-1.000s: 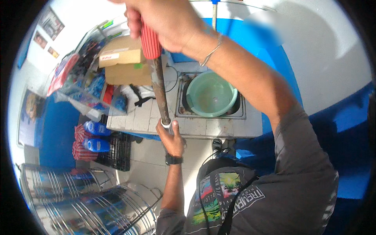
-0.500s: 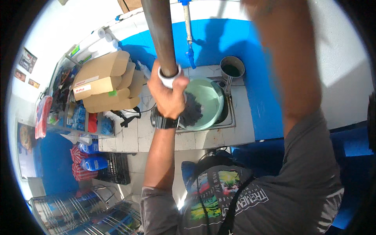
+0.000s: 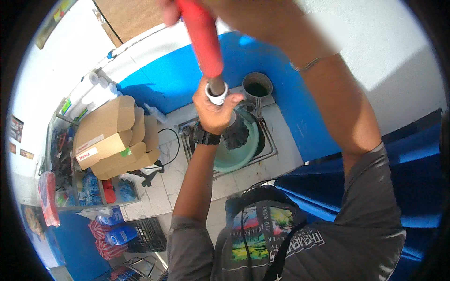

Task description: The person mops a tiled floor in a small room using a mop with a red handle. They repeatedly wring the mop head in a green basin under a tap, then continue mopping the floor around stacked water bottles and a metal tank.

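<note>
My left hand (image 3: 216, 112), with a black watch on its wrist, is wrapped round the top of a white pipe (image 3: 218, 99). A brown rod (image 3: 216, 86) goes down into the pipe's mouth. Above it, a red grip (image 3: 201, 42) tops the rod, and my right hand (image 3: 220, 7) is closed round it, blurred at the upper edge. Below the left hand, a dark ribbed piece (image 3: 236, 134) sits in a pale green basin (image 3: 253, 151); whether it joins the pipe is hidden by my hand.
The basin rests on a metal-framed square in a tiled counter (image 3: 173, 187). At its back right stands a metal pot (image 3: 258, 86) holding dark liquid. Cardboard boxes (image 3: 105, 133), white rolls (image 3: 86, 96) and a black cable (image 3: 177, 136) lie left. A blue curtain (image 3: 323, 182) hangs right.
My right hand has come down with the rod, so the red grip is now in view just above the pipe. The left hand keeps hold of the pipe. The whole view has shifted and tilted.
</note>
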